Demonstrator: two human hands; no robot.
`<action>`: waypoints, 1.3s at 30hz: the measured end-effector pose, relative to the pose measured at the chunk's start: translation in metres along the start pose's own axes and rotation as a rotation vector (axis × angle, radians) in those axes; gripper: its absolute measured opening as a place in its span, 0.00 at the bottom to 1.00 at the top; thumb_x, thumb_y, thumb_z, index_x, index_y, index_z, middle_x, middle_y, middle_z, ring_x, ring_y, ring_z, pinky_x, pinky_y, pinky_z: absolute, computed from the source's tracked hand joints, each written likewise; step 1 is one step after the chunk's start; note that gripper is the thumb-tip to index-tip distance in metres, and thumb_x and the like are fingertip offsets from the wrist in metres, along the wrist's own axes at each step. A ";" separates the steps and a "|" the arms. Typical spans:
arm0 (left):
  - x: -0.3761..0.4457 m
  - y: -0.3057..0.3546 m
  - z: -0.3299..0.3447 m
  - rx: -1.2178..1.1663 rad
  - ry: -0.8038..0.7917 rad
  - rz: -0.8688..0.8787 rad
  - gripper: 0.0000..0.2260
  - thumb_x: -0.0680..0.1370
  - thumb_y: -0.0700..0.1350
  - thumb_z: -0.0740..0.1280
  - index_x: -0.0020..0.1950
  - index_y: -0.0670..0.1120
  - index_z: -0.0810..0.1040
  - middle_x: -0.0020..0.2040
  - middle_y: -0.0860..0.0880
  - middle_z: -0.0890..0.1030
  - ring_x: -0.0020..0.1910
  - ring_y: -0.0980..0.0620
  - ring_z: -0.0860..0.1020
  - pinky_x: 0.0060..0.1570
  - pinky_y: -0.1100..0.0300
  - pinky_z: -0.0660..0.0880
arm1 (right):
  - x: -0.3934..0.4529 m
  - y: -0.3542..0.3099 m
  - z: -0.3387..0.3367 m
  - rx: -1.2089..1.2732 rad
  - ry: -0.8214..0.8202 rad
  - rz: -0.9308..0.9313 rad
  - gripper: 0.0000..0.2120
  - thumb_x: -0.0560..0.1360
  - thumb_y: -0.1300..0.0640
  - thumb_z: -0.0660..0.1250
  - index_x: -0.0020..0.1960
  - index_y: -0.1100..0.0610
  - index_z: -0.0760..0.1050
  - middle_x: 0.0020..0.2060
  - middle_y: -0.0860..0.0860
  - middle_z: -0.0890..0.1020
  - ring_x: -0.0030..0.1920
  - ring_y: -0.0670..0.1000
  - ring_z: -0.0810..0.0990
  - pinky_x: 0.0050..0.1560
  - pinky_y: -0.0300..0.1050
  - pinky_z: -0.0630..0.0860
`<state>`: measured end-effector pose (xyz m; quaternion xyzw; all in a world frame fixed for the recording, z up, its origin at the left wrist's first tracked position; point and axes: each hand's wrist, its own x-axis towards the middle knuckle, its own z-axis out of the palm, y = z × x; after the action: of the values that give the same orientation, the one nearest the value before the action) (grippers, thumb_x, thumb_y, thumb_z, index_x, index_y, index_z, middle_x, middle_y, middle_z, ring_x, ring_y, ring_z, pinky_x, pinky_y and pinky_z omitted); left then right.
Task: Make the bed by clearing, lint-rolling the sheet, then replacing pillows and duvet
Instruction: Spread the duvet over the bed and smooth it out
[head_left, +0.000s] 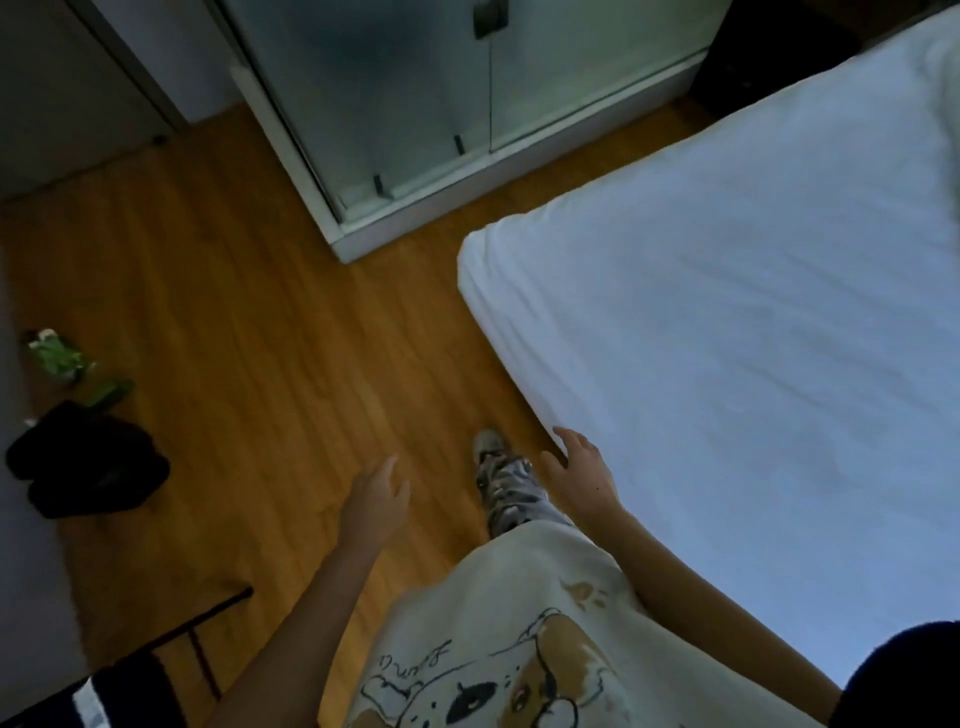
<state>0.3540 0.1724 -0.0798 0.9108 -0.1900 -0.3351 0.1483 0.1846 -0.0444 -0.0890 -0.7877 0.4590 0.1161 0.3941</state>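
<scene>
A cream T-shirt (519, 623) printed with cartoon dogs fills the 6 o'clock edge. Above it both bare arms reach forward. The left hand (376, 493) hangs over the wooden floor (234, 312) with fingers relaxed and loosely spread, holding nothing. The right hand (576, 470) is likewise spread and empty, just beside the edge of the bed (727, 338), whose bare white sheet runs from 5 to 1 o'clock. Dark clothing (88, 457) and a green packet (57, 356) lie at 9 o'clock; a glass enclosure (415, 104) stands at 12.
</scene>
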 end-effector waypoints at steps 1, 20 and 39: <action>0.022 0.001 -0.014 -0.004 -0.006 0.011 0.22 0.83 0.49 0.58 0.77 0.46 0.63 0.74 0.46 0.67 0.72 0.46 0.66 0.69 0.50 0.66 | 0.020 -0.019 0.003 0.003 -0.011 0.000 0.24 0.80 0.44 0.57 0.74 0.48 0.61 0.72 0.50 0.67 0.70 0.53 0.67 0.70 0.54 0.67; 0.472 0.105 -0.294 0.113 -0.113 0.194 0.20 0.83 0.47 0.59 0.74 0.44 0.66 0.71 0.44 0.71 0.68 0.46 0.70 0.66 0.53 0.67 | 0.387 -0.331 -0.049 0.154 -0.028 0.096 0.22 0.82 0.46 0.54 0.75 0.50 0.60 0.74 0.50 0.65 0.71 0.52 0.65 0.70 0.50 0.64; 0.825 0.436 -0.345 0.804 -0.545 0.979 0.20 0.83 0.49 0.58 0.75 0.49 0.65 0.72 0.50 0.70 0.70 0.51 0.69 0.66 0.54 0.70 | 0.601 -0.401 -0.186 0.672 0.447 0.756 0.23 0.81 0.46 0.58 0.73 0.50 0.65 0.67 0.51 0.75 0.63 0.52 0.76 0.63 0.48 0.73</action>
<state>1.0566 -0.5314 -0.1110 0.5875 -0.7197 -0.3500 -0.1199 0.8098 -0.4519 -0.0865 -0.4047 0.7941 -0.0735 0.4474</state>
